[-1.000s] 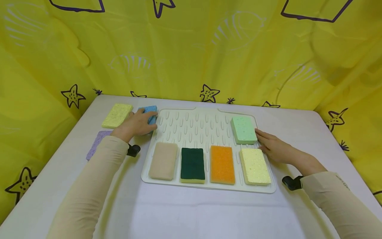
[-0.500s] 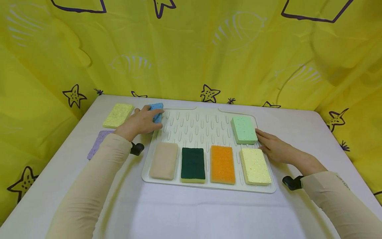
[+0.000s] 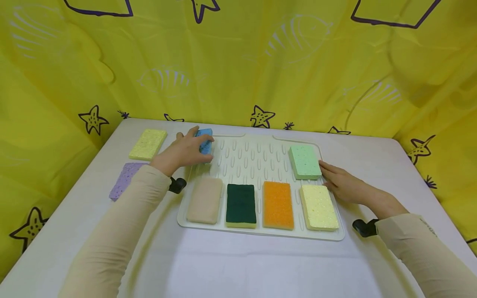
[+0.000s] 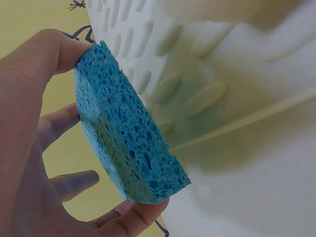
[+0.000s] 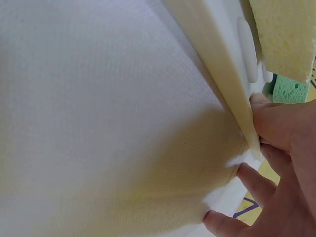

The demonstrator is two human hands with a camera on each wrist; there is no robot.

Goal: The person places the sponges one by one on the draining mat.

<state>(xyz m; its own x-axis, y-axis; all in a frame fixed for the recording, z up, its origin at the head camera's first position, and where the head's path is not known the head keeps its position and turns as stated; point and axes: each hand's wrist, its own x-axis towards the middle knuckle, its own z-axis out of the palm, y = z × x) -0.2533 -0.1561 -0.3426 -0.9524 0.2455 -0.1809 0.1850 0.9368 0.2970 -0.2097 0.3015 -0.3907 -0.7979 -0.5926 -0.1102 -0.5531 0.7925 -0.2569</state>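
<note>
A blue cellulose sponge (image 4: 131,128) is in my left hand (image 3: 186,151), gripped by its edges between thumb and fingertips. In the head view the hand is over the back left corner of a white ribbed tray (image 3: 240,165). The left wrist view shows the sponge tilted, its shadow cast on the tray and cloth. My right hand (image 3: 344,184) is at the tray's right edge, thumb over the rim and the index finger against its outer side. Two other fingertips (image 5: 242,169) touch the tablecloth. Just inside that edge lies a mint green sponge (image 3: 304,162).
Along the tray's front lie a beige sponge (image 3: 204,200), a dark green scouring sponge (image 3: 240,205), an orange sponge (image 3: 278,205) and a pale yellow sponge (image 3: 318,207). Left of the tray are a yellow-green sponge (image 3: 148,144) and a purple sponge (image 3: 124,180). A yellow curtain (image 3: 223,82) surrounds the table.
My left hand has carried the blue sponge rightward from the table beside the tray to over its back left corner. The right hand has stayed in place.
</note>
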